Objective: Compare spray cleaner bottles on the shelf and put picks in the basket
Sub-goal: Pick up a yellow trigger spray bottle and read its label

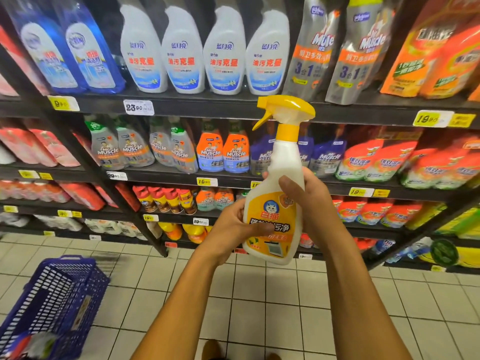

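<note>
I hold a white spray bottle (279,178) with a yellow trigger head and an orange-yellow label upright in front of the shelves. My right hand (309,203) wraps around its body from the right, thumb across the front. My left hand (233,227) touches the label from the left, fingers lying over it. A blue plastic basket (55,300) stands on the floor at the lower left, with some items in its near corner.
Dark shelving (233,107) holds white cleaner bottles (223,55) on the top row, with blue bottles to their left, and Mr Muscle refill pouches (223,154) lower down. Orange and red packs fill the right side. Price tags line the shelf edges. Pale floor tiles (259,307) lie below.
</note>
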`<state>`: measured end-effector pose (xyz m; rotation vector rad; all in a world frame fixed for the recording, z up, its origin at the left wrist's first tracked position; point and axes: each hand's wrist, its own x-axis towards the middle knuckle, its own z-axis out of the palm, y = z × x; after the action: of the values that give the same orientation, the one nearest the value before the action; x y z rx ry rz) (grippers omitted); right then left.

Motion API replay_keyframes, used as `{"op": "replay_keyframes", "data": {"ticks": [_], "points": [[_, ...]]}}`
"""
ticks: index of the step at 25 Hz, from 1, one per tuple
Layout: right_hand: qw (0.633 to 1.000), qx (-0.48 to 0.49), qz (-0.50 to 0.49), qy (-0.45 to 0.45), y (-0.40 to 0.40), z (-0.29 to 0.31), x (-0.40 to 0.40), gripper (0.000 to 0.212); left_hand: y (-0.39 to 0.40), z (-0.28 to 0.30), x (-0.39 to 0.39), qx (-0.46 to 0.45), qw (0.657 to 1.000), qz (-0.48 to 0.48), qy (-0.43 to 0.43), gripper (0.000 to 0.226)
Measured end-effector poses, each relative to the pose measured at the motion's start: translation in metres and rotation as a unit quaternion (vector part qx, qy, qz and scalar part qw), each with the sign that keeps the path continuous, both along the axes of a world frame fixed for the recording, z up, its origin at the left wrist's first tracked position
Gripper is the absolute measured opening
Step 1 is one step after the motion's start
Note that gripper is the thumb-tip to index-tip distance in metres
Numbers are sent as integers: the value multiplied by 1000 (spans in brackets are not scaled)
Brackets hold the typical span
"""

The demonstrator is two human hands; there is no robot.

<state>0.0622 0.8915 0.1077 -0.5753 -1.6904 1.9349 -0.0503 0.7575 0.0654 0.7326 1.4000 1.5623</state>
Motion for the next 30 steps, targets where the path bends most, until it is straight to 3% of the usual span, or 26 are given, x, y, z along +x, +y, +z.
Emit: {"op": "replay_keyframes", "data": {"ticks": [4,8,10,13,15,18,21,24,27,30], "points": [[992,-85,82,39,1,14,-10,62,-1,2,-9,46,989,-81,-111,50],[994,-41,87,53,-5,32,-23,62,2,7,-16,88,972,-124,-181,60],[999,26,5,39,-11,42,-34,55,2,11,-20,88,982,-115,-124,58],[984,112,-135,39,-17,50,-55,48,15,19,-9,31,997,-36,69,66],[977,119,-175,32,-20,53,-67,57,31,23,4,15,976,66,208,70],[971,161,-170,48,-19,55,-76,58,36,23,0,41,955,143,256,49],[973,201,-103,42,-3,61,-71,39,25,23,-23,66,991,88,82,42],[975,221,-22,3,11,69,-66,25,19,24,-32,124,985,-21,-122,43],[968,248,-33,-20,12,69,-68,25,20,25,-35,148,965,-86,-197,74],[963,261,-49,-36,10,68,-70,21,18,23,-38,167,952,-129,-222,78]]}}
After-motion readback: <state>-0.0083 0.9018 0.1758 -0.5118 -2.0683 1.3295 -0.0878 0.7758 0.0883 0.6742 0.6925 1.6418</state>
